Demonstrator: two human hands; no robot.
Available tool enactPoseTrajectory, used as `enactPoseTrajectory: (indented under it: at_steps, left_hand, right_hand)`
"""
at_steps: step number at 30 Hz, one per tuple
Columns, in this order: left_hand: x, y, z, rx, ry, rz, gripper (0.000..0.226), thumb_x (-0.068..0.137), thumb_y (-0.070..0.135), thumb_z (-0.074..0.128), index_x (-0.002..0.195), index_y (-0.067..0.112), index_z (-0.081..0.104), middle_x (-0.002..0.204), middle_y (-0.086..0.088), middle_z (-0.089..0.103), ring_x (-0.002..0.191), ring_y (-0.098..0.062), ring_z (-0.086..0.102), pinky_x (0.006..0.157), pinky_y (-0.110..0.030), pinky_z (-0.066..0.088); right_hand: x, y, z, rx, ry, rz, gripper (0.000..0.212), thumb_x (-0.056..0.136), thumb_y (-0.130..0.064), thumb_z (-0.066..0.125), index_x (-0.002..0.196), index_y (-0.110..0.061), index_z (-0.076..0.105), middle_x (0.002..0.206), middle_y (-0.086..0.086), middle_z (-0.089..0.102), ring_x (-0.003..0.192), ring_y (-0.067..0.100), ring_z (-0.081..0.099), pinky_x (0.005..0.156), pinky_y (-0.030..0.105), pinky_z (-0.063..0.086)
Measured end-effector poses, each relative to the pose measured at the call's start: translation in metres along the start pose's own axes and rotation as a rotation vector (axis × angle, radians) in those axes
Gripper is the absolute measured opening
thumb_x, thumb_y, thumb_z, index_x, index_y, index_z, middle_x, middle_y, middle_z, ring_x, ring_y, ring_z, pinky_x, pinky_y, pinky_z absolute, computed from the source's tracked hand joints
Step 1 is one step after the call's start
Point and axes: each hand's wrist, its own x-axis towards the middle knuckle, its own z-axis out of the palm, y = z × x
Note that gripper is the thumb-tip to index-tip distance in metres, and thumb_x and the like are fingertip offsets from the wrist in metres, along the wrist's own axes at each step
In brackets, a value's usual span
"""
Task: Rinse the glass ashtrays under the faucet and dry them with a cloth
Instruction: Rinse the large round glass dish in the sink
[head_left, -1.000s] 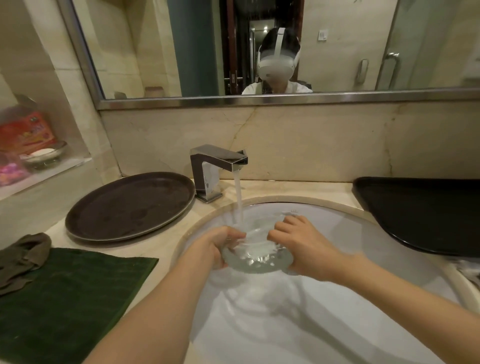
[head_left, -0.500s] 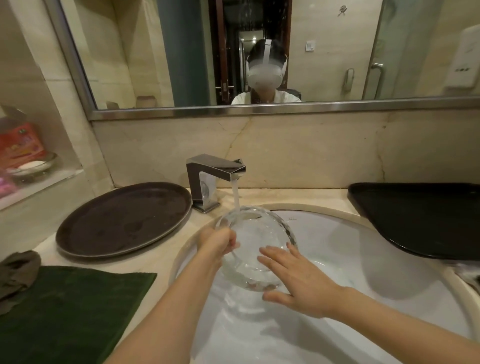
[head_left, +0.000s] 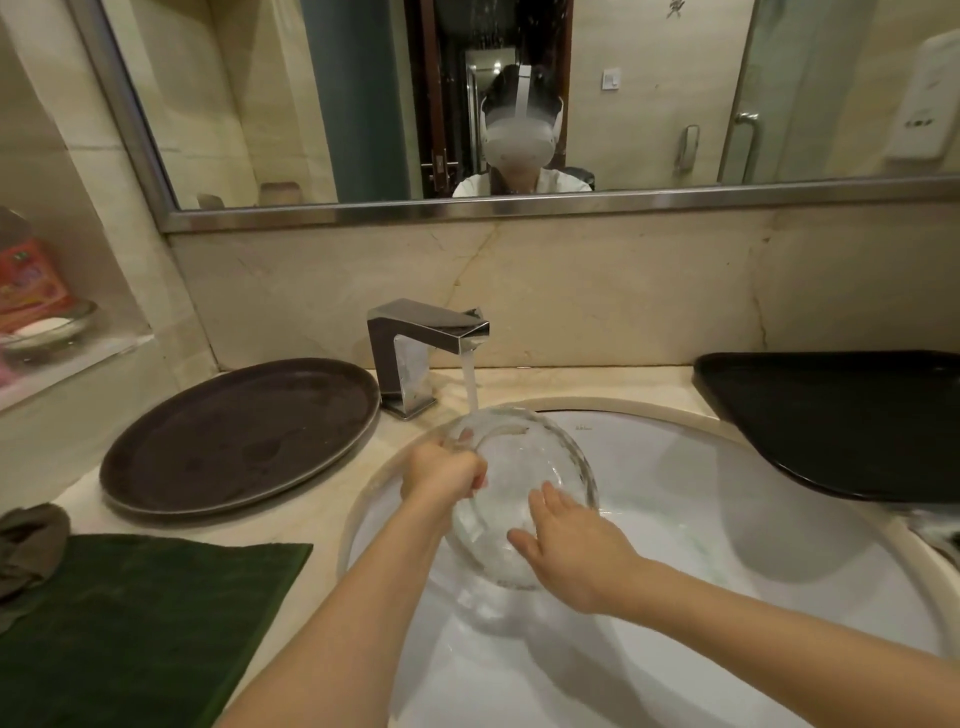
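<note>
water (head_left: 471, 384) running from faucet (head_left: 423, 340), landing on upper rim of glass ashtray (head_left: 511, 475) held over sink (head_left: 779, 519). ashtray tilted up on edge, open face turned toward right side and camera, top rim directly under the stream, lower edge down in the basin.

left hand (head_left: 441, 475) clamped on the left rim — fingers curled round the edge, carrying the weight. right hand (head_left: 569, 540) flat, fingers straight and spread, pressed against lower right of the glass, not gripping; looks like rubbing or steadying the inner face.

key relation: ashtray sits between the two hands, left hand at upper-left rim, right hand at lower-right face. round piece, so no long axis; tilt axis runs roughly from top rim under stream down toward the person. left hand is the one in control, so any turn of the glass under the water probably pivots on that grip.

judgement: mid-rinse, drying not started. wet glass plus one-handed grip — slip risk if right hand comes off.

dark green cloth (head_left: 135, 618) laid flat on bench (head_left: 322, 519) at left, grey rag (head_left: 28, 540) bunched beside it, both nearer the left hand. round brown tray (head_left: 244, 434) behind cloth, black tray (head_left: 841, 415) at right, mirror (head_left: 467, 93) above.
</note>
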Motion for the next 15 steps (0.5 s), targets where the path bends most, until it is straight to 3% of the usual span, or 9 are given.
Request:
enactPoseTrajectory:
  at_steps: [1, 3, 5, 7, 8, 10, 12, 15]
  left_hand:
    - [-0.002, 0.001, 0.000, 0.029, 0.004, 0.029, 0.051, 0.065, -0.011, 0.055, 0.110, 0.010, 0.063, 0.104, -0.005, 0.068, 0.088, -0.024, 0.066, 0.066, -0.030, 0.051]
    - [-0.004, 0.003, -0.002, 0.071, -0.003, 0.089, 0.053, 0.065, -0.011, 0.056, 0.113, 0.011, 0.063, 0.100, -0.006, 0.067, 0.083, -0.021, 0.062, 0.057, -0.028, 0.045]
    - [-0.007, 0.006, -0.004, 0.086, -0.011, 0.143, 0.053, 0.066, -0.011, 0.058, 0.114, 0.011, 0.062, 0.098, -0.005, 0.067, 0.076, -0.019, 0.057, 0.054, -0.027, 0.041]
    - [-0.009, 0.008, -0.004, 0.074, -0.032, 0.180, 0.057, 0.066, -0.012, 0.059, 0.118, 0.013, 0.060, 0.101, -0.004, 0.067, 0.076, -0.020, 0.055, 0.056, -0.029, 0.041]
    - [-0.011, 0.010, -0.004, 0.074, -0.043, 0.198, 0.056, 0.067, -0.012, 0.059, 0.118, 0.013, 0.060, 0.102, -0.004, 0.066, 0.076, -0.020, 0.055, 0.057, -0.029, 0.041]
    - [-0.015, 0.012, 0.000, 0.084, -0.070, 0.238, 0.049, 0.070, -0.013, 0.060, 0.111, 0.015, 0.060, 0.100, -0.004, 0.065, 0.078, -0.019, 0.055, 0.057, -0.028, 0.042]
    - [-0.021, 0.015, 0.005, 0.082, -0.101, 0.280, 0.048, 0.071, -0.015, 0.061, 0.108, 0.016, 0.058, 0.096, -0.002, 0.065, 0.078, -0.017, 0.056, 0.057, -0.026, 0.042]
    - [-0.033, 0.022, 0.012, 0.121, -0.163, 0.357, 0.048, 0.075, -0.013, 0.062, 0.112, 0.016, 0.056, 0.092, 0.003, 0.063, 0.070, -0.012, 0.057, 0.054, -0.022, 0.043]
  right_hand:
    - [-0.008, -0.001, 0.001, -0.014, 0.007, -0.039, 0.042, 0.099, -0.039, 0.026, 0.121, -0.008, 0.046, 0.134, 0.014, 0.044, 0.124, 0.035, 0.042, 0.101, 0.044, 0.033]
    - [-0.019, 0.003, 0.000, 0.065, 0.079, -0.096, 0.030, 0.096, -0.028, 0.033, 0.081, -0.014, 0.054, 0.097, 0.010, 0.061, 0.093, 0.034, 0.056, 0.080, 0.035, 0.040]
    - [-0.020, 0.016, -0.009, 0.241, 0.254, 0.014, 0.024, 0.092, -0.025, 0.042, 0.078, -0.013, 0.058, 0.082, 0.004, 0.065, 0.082, 0.028, 0.059, 0.071, 0.033, 0.045]
    - [-0.012, 0.038, -0.020, 0.430, 0.429, 0.195, 0.015, 0.087, -0.028, 0.057, 0.091, -0.014, 0.054, 0.088, 0.000, 0.062, 0.084, 0.021, 0.058, 0.072, 0.034, 0.047]
    - [-0.009, 0.047, -0.027, 0.577, 0.368, 0.284, 0.027, 0.084, -0.030, 0.065, 0.098, -0.014, 0.049, 0.094, 0.000, 0.058, 0.086, 0.020, 0.057, 0.071, 0.033, 0.048]
    - [-0.003, 0.060, -0.033, 0.983, 0.006, 0.358, 0.045, 0.079, -0.029, 0.072, 0.109, -0.011, 0.043, 0.106, 0.007, 0.058, 0.090, 0.023, 0.061, 0.071, 0.036, 0.054]
    - [-0.004, 0.063, -0.029, 1.265, -0.242, 0.342, 0.040, 0.083, -0.018, 0.069, 0.115, -0.006, 0.048, 0.107, 0.014, 0.063, 0.083, 0.026, 0.065, 0.074, 0.040, 0.058]
    - [-0.004, 0.068, -0.019, 1.447, -0.191, 0.328, 0.025, 0.084, 0.006, 0.060, 0.107, -0.001, 0.052, 0.091, 0.018, 0.062, 0.072, 0.027, 0.064, 0.065, 0.042, 0.058]
